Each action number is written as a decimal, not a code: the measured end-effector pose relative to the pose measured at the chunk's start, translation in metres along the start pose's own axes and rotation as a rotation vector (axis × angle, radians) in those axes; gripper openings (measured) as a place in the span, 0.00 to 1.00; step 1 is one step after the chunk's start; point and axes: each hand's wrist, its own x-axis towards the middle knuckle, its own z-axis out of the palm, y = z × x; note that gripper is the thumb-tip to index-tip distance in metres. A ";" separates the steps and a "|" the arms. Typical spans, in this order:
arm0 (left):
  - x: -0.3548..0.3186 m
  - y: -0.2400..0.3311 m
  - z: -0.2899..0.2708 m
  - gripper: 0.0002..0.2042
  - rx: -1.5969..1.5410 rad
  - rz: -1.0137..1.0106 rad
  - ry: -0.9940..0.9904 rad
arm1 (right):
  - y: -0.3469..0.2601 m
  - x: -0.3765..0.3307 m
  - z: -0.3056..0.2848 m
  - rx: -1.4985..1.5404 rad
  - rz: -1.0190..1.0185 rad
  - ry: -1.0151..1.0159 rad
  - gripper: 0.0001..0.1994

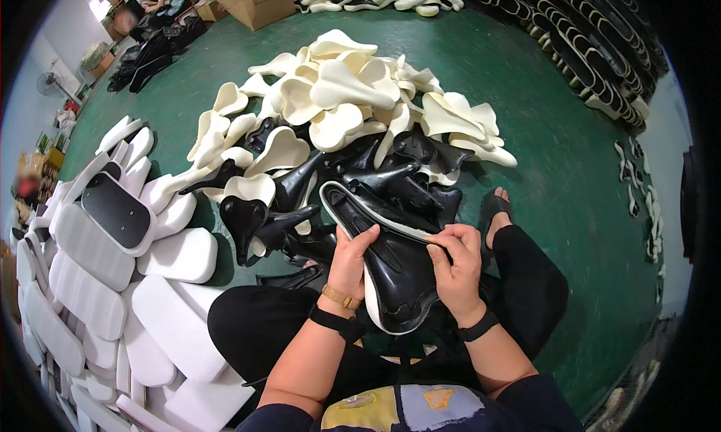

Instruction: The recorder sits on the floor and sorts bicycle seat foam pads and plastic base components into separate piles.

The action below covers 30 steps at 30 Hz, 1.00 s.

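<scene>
Forearms: both rise from the lower edge of the frame, each with a black wristband; the left wrist also carries a gold-coloured bracelet.
Left hand (351,261): just below centre, fingers curled round the left edge of the saddle shell, thumb lying on its black face.
Right hand (456,263): right of centre, fingers bent and clenched over the shell's right edge, where a pale foam rim shows.
Saddle shell (394,270): black moulded plastic with a white foam layer along its edge; held between both hands over the lap, narrow nose pointing to the upper left of the frame, broad end toward the body.
Legs: black trousers, folded; person sits on the floor, one sandalled foot (496,206) right of centre.
Mixed pile (360,131): centre and upper centre, directly beyond the held shell; cream foam saddle pads heaped on top and behind, loose black shells in front, touching one another.
White foam blocks (98,282): left side of the frame, rounded rectangles stacked overlapping; one bears a dark plate (116,210).
Floor (571,176): green, painted.
Cardboard box (251,0): upper centre-left.
Black-and-white stacked rows (593,49): upper right, packed edge to edge.
Other people: upper left corner, far off, details too small to tell.
</scene>
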 end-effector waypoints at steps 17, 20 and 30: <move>0.006 -0.001 -0.009 0.15 0.023 0.011 0.027 | 0.034 -0.009 -0.030 0.868 0.680 -0.595 0.41; 0.001 0.000 -0.001 0.14 0.065 0.024 0.040 | 0.034 -0.011 -0.029 0.830 0.595 -0.544 0.36; 0.004 -0.014 -0.005 0.14 0.048 -0.003 -0.011 | 0.030 -0.042 -0.040 1.179 0.848 -0.300 0.28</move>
